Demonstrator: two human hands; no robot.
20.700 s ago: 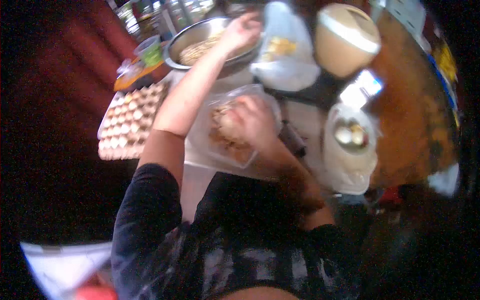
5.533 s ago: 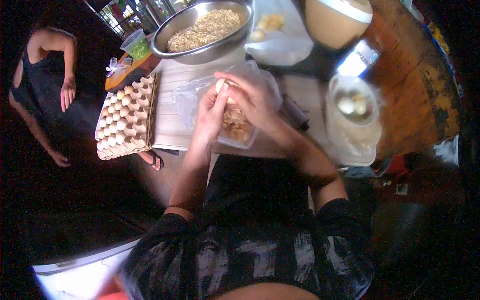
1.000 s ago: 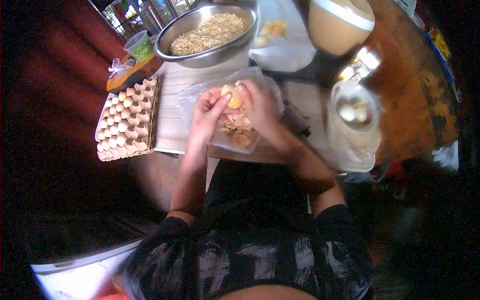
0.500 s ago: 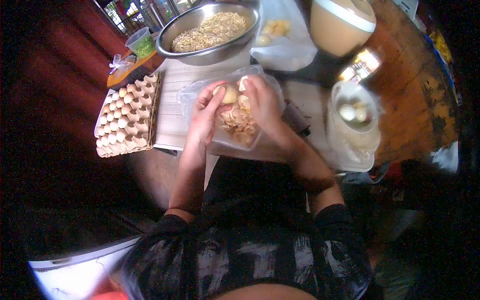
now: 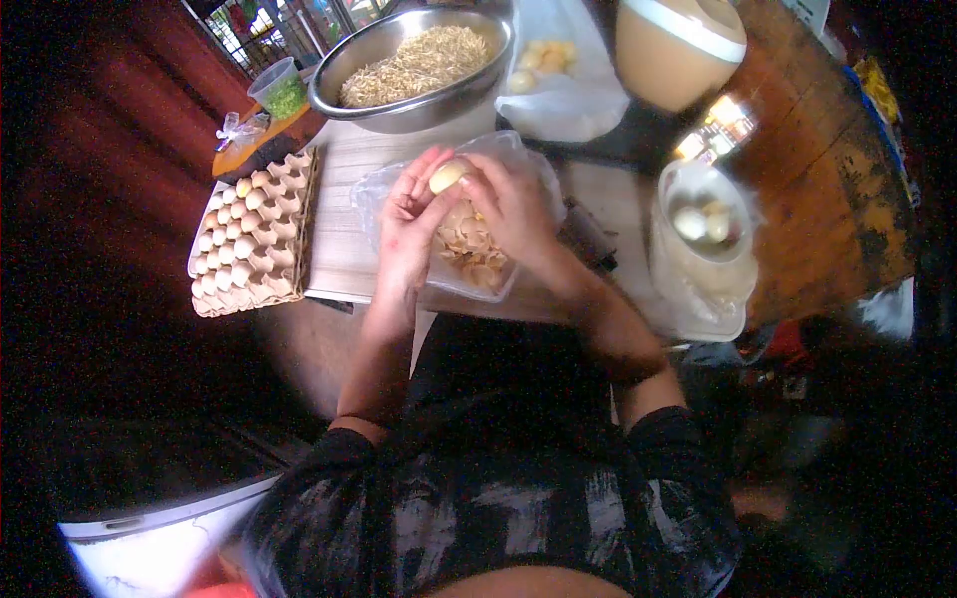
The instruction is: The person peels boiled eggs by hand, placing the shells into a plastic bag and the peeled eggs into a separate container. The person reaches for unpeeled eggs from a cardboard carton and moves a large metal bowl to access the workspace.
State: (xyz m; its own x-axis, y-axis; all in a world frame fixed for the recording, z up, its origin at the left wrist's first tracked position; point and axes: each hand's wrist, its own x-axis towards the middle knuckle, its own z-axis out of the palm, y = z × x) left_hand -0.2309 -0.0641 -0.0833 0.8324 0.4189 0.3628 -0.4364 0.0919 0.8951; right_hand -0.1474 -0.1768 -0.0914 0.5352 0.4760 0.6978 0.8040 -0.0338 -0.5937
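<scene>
A pale yellowish egg [image 5: 448,176] is held up between my two hands. My left hand [image 5: 410,207] cups it from the left, fingers curved round its side. My right hand [image 5: 506,199] presses its fingertips against the egg from the right. Below them, broken eggshells [image 5: 473,249] lie heaped on a clear plastic bag [image 5: 374,204] spread over the table. Whether any shell is still on the egg is too blurred to tell.
An egg carton [image 5: 284,234] with brown eggs stands left. Behind are a steel bowl [image 5: 334,105] of dry strands, a white bag [image 5: 573,120] of peeled eggs and a tan container [image 5: 673,65]. At right, a tub [image 5: 698,269] holds eggs; a lit phone [image 5: 716,130] lies nearby.
My right hand has moved left from beside the egg onto it, and a pale shell piece in its fingers no longer shows. The egg has risen slightly and turned.
</scene>
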